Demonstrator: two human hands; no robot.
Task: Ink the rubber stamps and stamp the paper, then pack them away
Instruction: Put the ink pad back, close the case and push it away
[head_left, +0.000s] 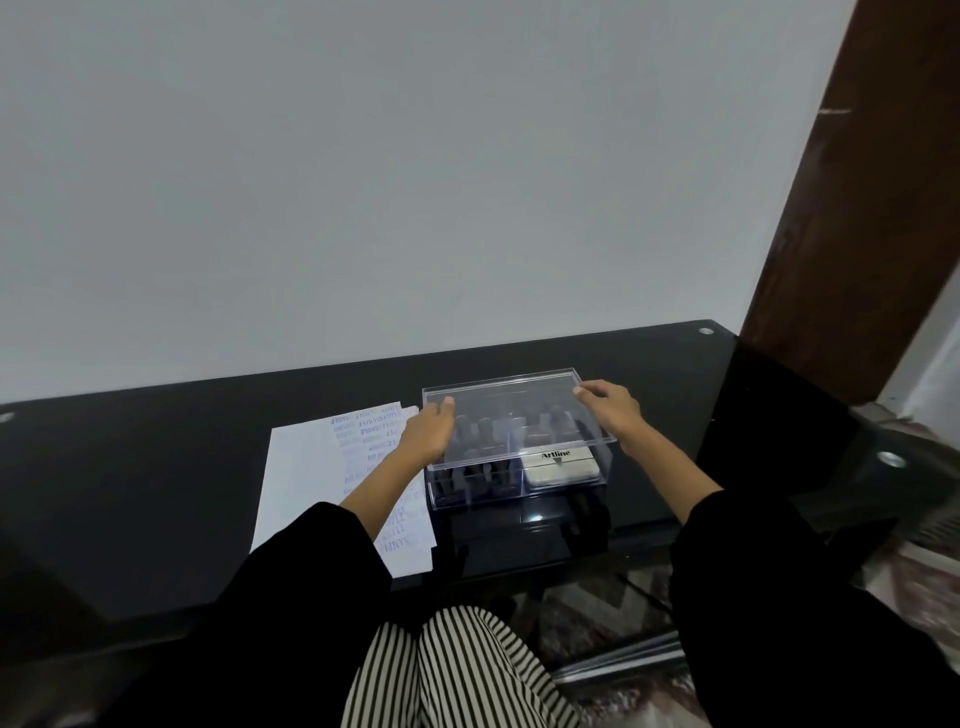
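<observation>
Two grips share one load: your left grip curls over the left edge of the clear flat plastic lid, and your right grip pinches the same lid at its far right corner, thumb towards you and fingers on the far side. You hold the lid roughly level over the clear rectangular plastic box, set a little towards the far side, so that the box's near strip lies uncovered. I cannot tell whether the lid touches the rim.

Inside the box, the dark-handled rubber stamps stand in the left compartment and along the back. The white ink pad marked "Artline" lies flat in the near right compartment.

Just left of the box, partly under your left forearm, lie the white paper sheets, covered on their right part with blue stamped words. Box and paper rest on the glossy black table, which stands against a pale grey wall. A dark brown wooden panel rises at the right. Black sleeves cover your arms, and black-and-white striped trousers show below the table edge.
</observation>
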